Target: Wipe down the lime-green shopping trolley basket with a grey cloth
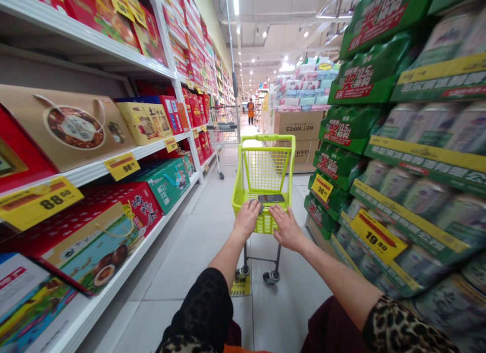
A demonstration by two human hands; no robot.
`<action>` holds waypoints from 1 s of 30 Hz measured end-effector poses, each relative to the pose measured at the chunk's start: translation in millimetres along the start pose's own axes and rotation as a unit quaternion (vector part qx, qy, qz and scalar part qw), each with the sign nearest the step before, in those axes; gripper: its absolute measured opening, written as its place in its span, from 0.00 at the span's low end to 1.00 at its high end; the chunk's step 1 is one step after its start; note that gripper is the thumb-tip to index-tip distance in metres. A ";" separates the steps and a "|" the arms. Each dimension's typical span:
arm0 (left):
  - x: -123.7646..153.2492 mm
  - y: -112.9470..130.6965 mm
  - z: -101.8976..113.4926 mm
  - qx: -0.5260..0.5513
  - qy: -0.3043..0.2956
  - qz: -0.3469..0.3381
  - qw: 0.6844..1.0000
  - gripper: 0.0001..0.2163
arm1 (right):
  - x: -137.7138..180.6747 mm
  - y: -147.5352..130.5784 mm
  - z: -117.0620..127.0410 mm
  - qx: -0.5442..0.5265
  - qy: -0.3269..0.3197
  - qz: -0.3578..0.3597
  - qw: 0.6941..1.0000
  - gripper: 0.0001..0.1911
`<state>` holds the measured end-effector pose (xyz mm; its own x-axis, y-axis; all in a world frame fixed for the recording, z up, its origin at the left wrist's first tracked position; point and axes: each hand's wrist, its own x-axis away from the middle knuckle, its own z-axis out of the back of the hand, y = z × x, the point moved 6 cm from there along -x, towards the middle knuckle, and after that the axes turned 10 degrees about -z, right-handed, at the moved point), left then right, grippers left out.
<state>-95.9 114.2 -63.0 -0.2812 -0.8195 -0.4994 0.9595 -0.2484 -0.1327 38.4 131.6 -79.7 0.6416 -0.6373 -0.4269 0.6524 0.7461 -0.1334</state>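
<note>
A small lime-green shopping cart (266, 140) with a lattice basket stands in front of me in the aisle. My left hand (246, 217) is closed at the basket's near left edge, its fingers curled over a small grey, soft-looking thing (259, 206) whose kind I cannot make out. Beside it, my right hand (284, 225) rests on the near right edge, fingers stretched out and holding nothing. Just beyond both hands, a dark phone (271, 198) lies flat in the basket. Its screen is too small to read.
Shelves (94, 163) of boxed goods line the left. Stacked green beer packs (353, 79) rise close on the right. Farther ahead are a metal shopping cart (224, 132), wet-wipe cartons (298, 127) under tissue packs, and a person (250, 110) in an orange vest.
</note>
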 end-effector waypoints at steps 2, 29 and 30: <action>7.6 -17.9 5.7 -0.014 0.002 0.021 1.000 0.17 | 2.0 3.0 1.8 0.004 -0.001 0.008 1.000 0.35; 13.5 -20.5 -0.1 0.015 0.016 0.088 0.996 0.19 | 6.8 12.0 0.4 0.000 0.036 0.007 0.999 0.34; 11.1 -11.9 -1.8 0.019 0.020 0.085 0.996 0.19 | 6.8 11.1 -0.4 0.007 0.041 0.006 0.999 0.34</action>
<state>-110.4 109.0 -68.5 -0.1124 -0.8300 -0.5463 0.9919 -0.1268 -0.0114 49.8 135.6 -84.4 0.6145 -0.6097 -0.5007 0.6504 0.7507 -0.1160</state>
